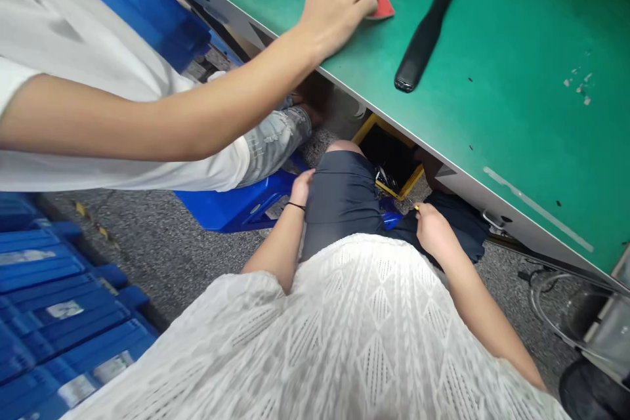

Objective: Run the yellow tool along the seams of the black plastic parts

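Note:
My left hand (pixel 301 189), with a dark band at the wrist, rests against the side of my dark shorts (pixel 339 203). Its visible fingers lie flat and hold nothing. Over my other thigh, my right hand (pixel 436 230) is closed around a small yellow tool (pixel 417 207), of which only a bit sticks out by the thumb. A black elongated object (pixel 427 33) lies on the green tabletop (pixel 512 79). To its left, a co-worker's hand (pixel 339 3) holds a red flat piece (pixel 382 5) against the table.
A yellow-rimmed bin (pixel 411 182) with dark contents sits under the table. The co-worker's forearm crosses from the left, above a blue stool (pixel 236 207). Blue crates (pixel 59 302) stand at lower left. Small scraps and a strip of tape (pixel 536 209) are on the tabletop.

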A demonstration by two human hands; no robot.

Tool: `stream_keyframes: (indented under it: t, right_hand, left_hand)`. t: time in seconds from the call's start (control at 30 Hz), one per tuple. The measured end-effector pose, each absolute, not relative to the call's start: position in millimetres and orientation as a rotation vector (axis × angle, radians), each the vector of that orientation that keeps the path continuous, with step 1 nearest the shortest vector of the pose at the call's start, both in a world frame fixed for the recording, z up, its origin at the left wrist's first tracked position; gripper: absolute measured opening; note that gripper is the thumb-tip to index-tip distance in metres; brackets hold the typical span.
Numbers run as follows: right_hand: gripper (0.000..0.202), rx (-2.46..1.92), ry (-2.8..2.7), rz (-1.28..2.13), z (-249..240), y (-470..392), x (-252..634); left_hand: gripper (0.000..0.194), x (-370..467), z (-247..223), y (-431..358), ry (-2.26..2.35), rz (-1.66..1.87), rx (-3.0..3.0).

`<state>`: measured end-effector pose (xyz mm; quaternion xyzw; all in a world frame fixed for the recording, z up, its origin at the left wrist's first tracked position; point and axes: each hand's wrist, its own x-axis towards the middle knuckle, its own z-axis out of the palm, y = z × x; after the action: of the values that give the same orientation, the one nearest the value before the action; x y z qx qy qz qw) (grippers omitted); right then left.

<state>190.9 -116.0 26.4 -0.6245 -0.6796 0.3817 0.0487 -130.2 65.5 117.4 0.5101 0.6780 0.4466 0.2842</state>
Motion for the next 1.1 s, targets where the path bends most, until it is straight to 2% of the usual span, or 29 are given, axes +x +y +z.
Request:
stream_keyframes:
  t: [0.07,0.13,0.23,0.33,0.43,0.63,0.83,0.93,1.0,1.1]
  right_hand:
    - [0.032,-1.825,-1.963,1.250,25.0,-111.9,189.0]
    - [0.025,-1.736,-1.824,1.335,24.0,-110.5,185.5]
    - [0.038,-1.586,-1.589,1.459,25.5,-112.6,176.0]
    - [0.046,-1.447,-1.403,1.561,32.3,-116.3,165.0]
    - [0.043,-1.370,-1.301,1.613,40.7,-118.5,159.4]
    - [0.037,-1.386,-1.180,1.655,36.7,-119.0,168.4]
    - [0.042,-1.391,-0.931,1.818,-7.0,-118.4,175.2]
    - [0.043,-1.415,-0.749,1.830,-31.3,-113.3,181.5]
    - [0.040,-1.428,-0.652,1.826,-43.3,-108.1,188.2]
    - [0.034,-1.431,-0.554,1.831,-54.1,-101.5,196.4]
  left_hand:
    - [0.036,-136.9,78.8,-2.1,1.845,1.213,1.276]
    - [0.027,-138.9,46.2,-47.5,1.811,1.225,1.243]
    - [0.026,-117.9,26.1,-67.7,1.512,1.109,1.283]
    - [0.032,-71.8,29.9,-65.7,1.107,0.922,1.207]
    - [0.033,-27.4,33.9,-71.3,0.957,0.880,1.096]
    - [0.026,-1.9,25.3,-72.2,0.991,0.893,0.970]
    - [0.028,-36.1,6.9,-42.5,1.220,1.094,0.851]
    - [0.037,-61.2,10.3,-40.6,1.284,1.084,1.007]
    - [0.036,-75.3,19.5,-46.3,1.225,0.931,1.200]
    - [0.022,-90.3,37.5,-61.3,1.061,0.462,1.459]
